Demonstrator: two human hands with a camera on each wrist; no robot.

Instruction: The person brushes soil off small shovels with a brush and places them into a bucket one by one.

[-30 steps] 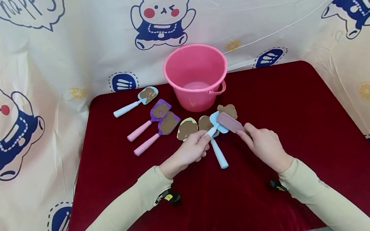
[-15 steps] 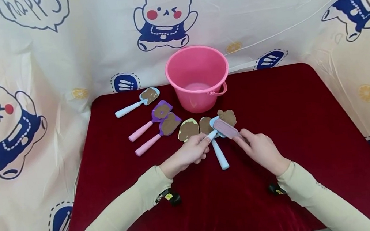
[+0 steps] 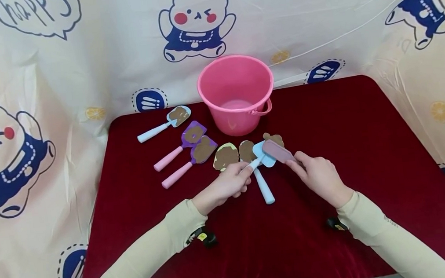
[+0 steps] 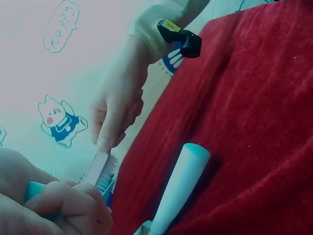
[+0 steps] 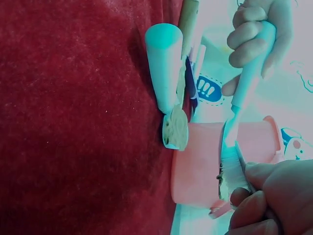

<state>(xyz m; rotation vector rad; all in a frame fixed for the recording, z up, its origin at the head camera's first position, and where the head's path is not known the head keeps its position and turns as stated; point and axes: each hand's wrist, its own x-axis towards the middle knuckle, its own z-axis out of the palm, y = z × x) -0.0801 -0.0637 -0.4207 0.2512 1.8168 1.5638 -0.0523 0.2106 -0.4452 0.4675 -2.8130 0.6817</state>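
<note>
My left hand [image 3: 228, 182] grips the handle of a light blue toy shovel [image 3: 268, 162], its blade pointing away to the right. My right hand [image 3: 322, 176] pinches the end of a mauve brush [image 3: 279, 152], which lies across that blade. In the left wrist view, pale bristles [image 4: 106, 178] show beneath the brush back. The right wrist view has the bristles right at the blade face. Beyond the blade, a brown bear-shaped patch [image 3: 273, 139] is partly hidden. Below the held shovel, another blue shovel [image 3: 265, 188] lies on the cloth with brown on its blade.
A pink bucket [image 3: 233, 119] stands at the back of the red-covered table [image 3: 357, 136]. To the left lie two purple shovels with pink handles [image 3: 175, 174] and a blue one [image 3: 154, 131], all smeared brown. A yellow-edged brown-covered piece [image 3: 225, 155] is beside my left hand.
The brush has slid toward the shovel's handle and then back outward to the right across the blade. My left hand has stayed nearly in place, gripping the shovel.
</note>
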